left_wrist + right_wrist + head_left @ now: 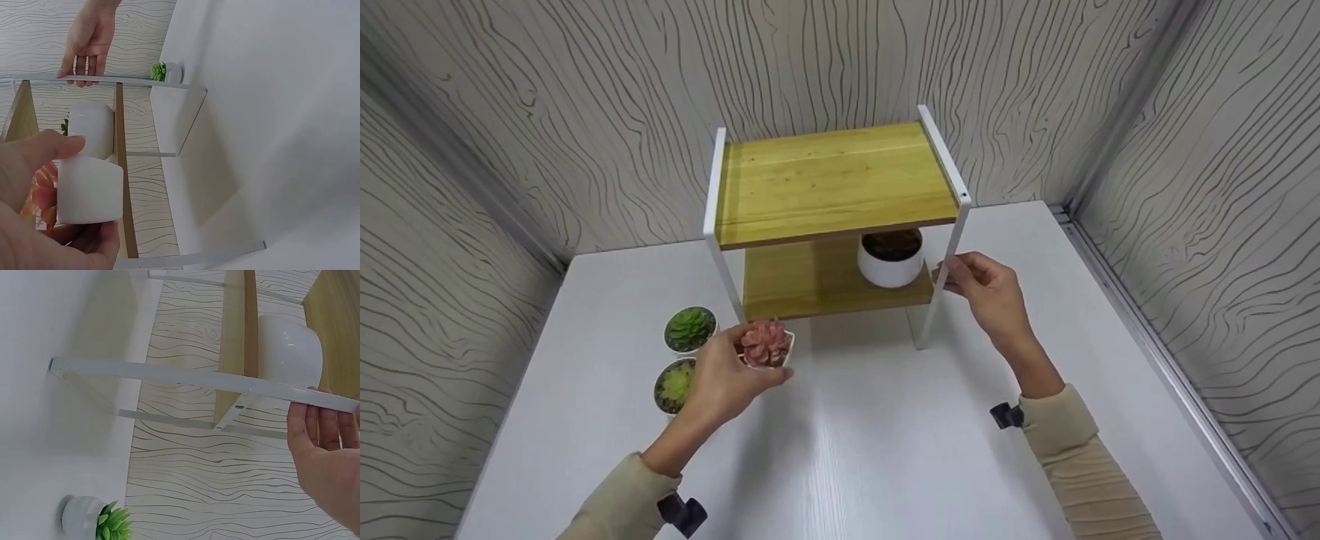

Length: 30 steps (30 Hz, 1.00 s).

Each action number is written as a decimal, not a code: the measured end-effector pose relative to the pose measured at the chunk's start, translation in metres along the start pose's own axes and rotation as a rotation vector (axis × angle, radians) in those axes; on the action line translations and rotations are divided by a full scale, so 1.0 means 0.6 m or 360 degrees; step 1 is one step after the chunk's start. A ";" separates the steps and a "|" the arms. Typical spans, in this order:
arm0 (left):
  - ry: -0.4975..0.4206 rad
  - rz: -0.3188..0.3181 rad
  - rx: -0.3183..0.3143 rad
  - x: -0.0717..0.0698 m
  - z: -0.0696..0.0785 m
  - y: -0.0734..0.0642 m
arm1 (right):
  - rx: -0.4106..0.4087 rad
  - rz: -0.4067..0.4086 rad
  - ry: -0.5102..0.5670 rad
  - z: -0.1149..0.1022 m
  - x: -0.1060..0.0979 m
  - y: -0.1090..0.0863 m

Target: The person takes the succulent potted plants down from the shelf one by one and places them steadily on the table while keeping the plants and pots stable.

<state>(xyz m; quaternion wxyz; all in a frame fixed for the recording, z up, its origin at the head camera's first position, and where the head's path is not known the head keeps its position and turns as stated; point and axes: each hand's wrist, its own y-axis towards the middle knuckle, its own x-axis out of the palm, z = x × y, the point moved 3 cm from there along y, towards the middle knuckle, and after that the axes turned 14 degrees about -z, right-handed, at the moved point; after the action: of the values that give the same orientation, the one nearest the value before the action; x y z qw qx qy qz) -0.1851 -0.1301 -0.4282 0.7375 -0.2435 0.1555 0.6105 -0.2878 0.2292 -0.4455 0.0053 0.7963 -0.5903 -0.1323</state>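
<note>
My left hand (pixel 727 382) grips a pink succulent (pixel 766 343) in a small white pot (pixel 90 191). It holds the plant up in front of the lower board's left end, with the thumb and fingers on opposite sides of the pot. The two-tier shelf (pixel 832 184) has wooden boards and white side frames. My right hand (pixel 994 296) grips the front post (pixel 169 373) of its right frame, fingers curled behind the post. On the lower board (pixel 795 289) stands a larger round white pot (pixel 890 270) of dark soil, its plant mostly hidden by the upper board.
Two potted succulents, one green (pixel 690 328) and one yellow-green (pixel 675 384), stand left of the shelf, the latter partly behind my left hand. Another green succulent (pixel 114 524) stands on the white table (pixel 870 450) beyond the right frame. Wood-patterned walls (pixel 825 67) enclose the table.
</note>
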 end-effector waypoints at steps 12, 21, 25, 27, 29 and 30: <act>0.0001 0.0059 -0.0086 -0.022 -0.023 -0.012 | -0.0016 -0.0002 0.0017 0.003 -0.001 0.001; 0.0012 0.0069 -0.0106 -0.033 -0.031 -0.015 | -0.0005 -0.0011 0.0003 0.002 0.000 -0.001; 0.0018 0.0085 -0.0128 -0.037 -0.038 -0.015 | -0.0006 -0.0016 0.0008 0.001 -0.001 -0.001; 0.0025 0.0099 -0.0148 -0.039 -0.042 -0.015 | -0.0012 -0.0023 0.0014 0.001 -0.001 -0.001; 0.0027 0.0106 -0.0173 -0.041 -0.048 -0.016 | -0.0012 -0.0019 0.0016 0.001 -0.001 -0.001; 0.0027 0.0110 -0.0179 -0.043 -0.051 -0.016 | -0.0008 -0.0018 0.0010 0.001 -0.001 -0.001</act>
<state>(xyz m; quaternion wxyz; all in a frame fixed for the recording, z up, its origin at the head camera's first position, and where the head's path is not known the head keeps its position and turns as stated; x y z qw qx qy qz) -0.1790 -0.1692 -0.4384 0.6997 -0.2842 0.1356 0.6413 -0.2877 0.2301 -0.4463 0.0084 0.8000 -0.5854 -0.1311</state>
